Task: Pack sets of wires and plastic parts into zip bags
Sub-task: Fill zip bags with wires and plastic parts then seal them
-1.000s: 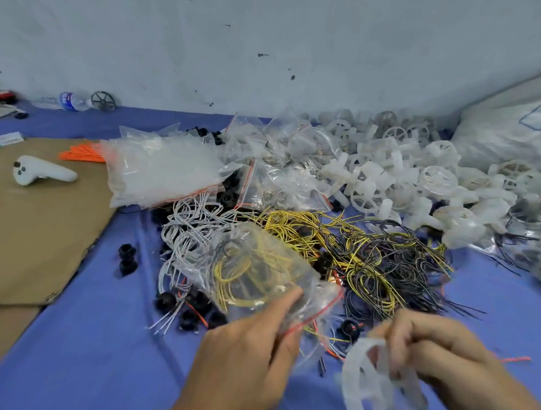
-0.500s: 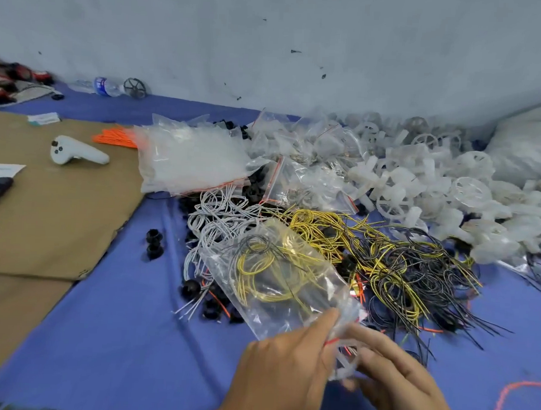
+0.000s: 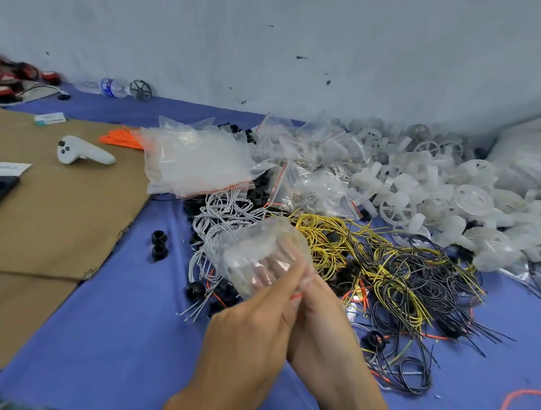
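While around right hand (image 3: 319, 306), bag (image 3: 255, 250) aloft.

The left hand (image 3: 251, 334) pinches the red-edged mouth of a clear plastic zip bag (image 3: 245, 250), held above a blue cloth (image 3: 117, 337). The right hand (image 3: 320, 312) reaches into that mouth, and its fingers (image 3: 269, 263) show blurred through the plastic; whether they hold anything cannot be told. Beyond the bag lie a tangle of thin white wires (image 3: 219, 212), a spread of yellow and black wires (image 3: 384, 265) and a heap of white plastic wheel-shaped parts (image 3: 434, 193). A stack of empty clear bags (image 3: 196, 164) lies beside a flat brown cardboard sheet (image 3: 61, 211), which carries a white handheld controller (image 3: 82, 154).
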A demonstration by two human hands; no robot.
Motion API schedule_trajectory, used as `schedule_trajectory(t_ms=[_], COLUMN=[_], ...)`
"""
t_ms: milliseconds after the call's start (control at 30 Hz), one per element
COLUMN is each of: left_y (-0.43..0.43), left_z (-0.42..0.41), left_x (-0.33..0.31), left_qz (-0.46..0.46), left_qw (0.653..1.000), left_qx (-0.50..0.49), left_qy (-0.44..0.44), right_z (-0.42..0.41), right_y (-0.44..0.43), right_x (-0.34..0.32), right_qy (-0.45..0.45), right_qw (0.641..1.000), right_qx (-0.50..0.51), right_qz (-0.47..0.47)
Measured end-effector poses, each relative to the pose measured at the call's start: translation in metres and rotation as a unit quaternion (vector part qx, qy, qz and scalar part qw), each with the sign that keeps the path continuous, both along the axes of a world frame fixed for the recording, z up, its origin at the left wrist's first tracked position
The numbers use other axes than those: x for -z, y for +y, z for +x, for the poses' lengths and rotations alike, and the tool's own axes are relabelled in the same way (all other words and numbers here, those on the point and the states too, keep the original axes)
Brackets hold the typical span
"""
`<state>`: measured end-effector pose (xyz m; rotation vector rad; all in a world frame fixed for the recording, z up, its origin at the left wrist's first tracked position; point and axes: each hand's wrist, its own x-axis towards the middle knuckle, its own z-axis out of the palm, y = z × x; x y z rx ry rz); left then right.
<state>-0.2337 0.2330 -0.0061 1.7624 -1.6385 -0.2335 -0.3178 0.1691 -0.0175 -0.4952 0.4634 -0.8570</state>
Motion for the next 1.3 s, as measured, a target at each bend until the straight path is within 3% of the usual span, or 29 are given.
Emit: schedule_trajectory(t_ms=[100,200,233,267,333,367,400,600,633,667,733,800,867,900,967,1067,1133,1167,1233,1300], left_y=[0.002,0.003,0.005,0.007,0.009,0.009,0.008,0.002,-0.001,-0.004,-0.009,-0.012,-0.014,-0.012,-0.008,-0.011,-0.022,-0.023,-0.021,-0.011], left_z=[0.017,0.021,0.020,0.019,0.022,0.025,0.029,0.034,0.035,0.036,0.040,0.044,0.046,0.045,0.041,0.036,0.027,0.024,0.027,0.027], left_x=[-0.001,-0.006,-0.008,-0.009,-0.013,-0.014,-0.014,-0.022,-0.023,-0.024,-0.026,-0.026,-0.025,-0.025,-0.025,-0.033,-0.046,-0.052,-0.058,-0.060], left_qz=[-0.018,-0.026,-0.025,-0.023,-0.018,-0.022,-0.029,-0.059,-0.066,-0.067,-0.062,-0.065,-0.078,-0.072,-0.067,-0.063,0.015,0.028,-0.036,-0.050], left_qw=[0.999,0.999,1.000,1.000,1.000,1.000,0.999,0.997,0.996,0.993,0.987,0.984,0.986,0.987,0.987,0.995,0.999,0.998,0.998,0.996], left_qx=[-0.031,-0.029,-0.018,-0.008,0.004,0.002,-0.002,0.017,0.017,0.021,0.033,0.040,0.038,0.037,0.022,0.008,0.035,0.039,0.047,0.025], left_qy=[-0.016,0.000,-0.004,-0.013,0.007,0.012,0.013,0.047,0.064,0.092,0.148,0.160,0.145,0.142,0.145,0.071,-0.019,-0.034,-0.024,-0.075], right_z=[0.008,0.009,0.008,0.005,-0.002,-0.005,-0.008,-0.006,-0.007,-0.010,-0.026,-0.052,-0.084,-0.099,-0.127,-0.160,-0.170,-0.171,-0.168,-0.165], right_y=[0.004,0.008,0.007,0.006,0.003,0.002,0.003,-0.006,-0.009,-0.011,-0.011,-0.016,-0.031,-0.045,-0.081,-0.147,-0.185,-0.200,-0.220,-0.232], right_x=[-0.001,0.008,0.009,0.010,0.010,0.010,0.008,-0.018,-0.024,-0.031,-0.050,-0.060,-0.064,-0.062,-0.051,-0.025,-0.008,-0.001,0.009,0.014], right_qy=[-0.007,0.150,0.231,0.311,0.445,0.495,0.531,0.619,0.612,0.584,0.502,0.456,0.468,0.496,0.575,0.713,0.776,0.795,0.821,0.831], right_qw=[0.996,0.961,0.919,0.849,0.646,0.549,0.489,0.377,0.375,0.402,0.513,0.595,0.645,0.654,0.624,0.514,0.451,0.434,0.406,0.398], right_qx=[-0.047,-0.038,-0.029,-0.022,-0.010,-0.001,0.002,-0.089,-0.091,-0.088,-0.098,-0.079,-0.027,0.000,0.040,0.037,-0.016,-0.046,-0.078,-0.058], right_qz=[-0.073,-0.228,-0.319,-0.426,-0.620,-0.674,-0.692,-0.683,-0.690,-0.699,-0.689,-0.657,-0.603,-0.572,-0.527,-0.475,-0.442,-0.422,-0.394,-0.384])
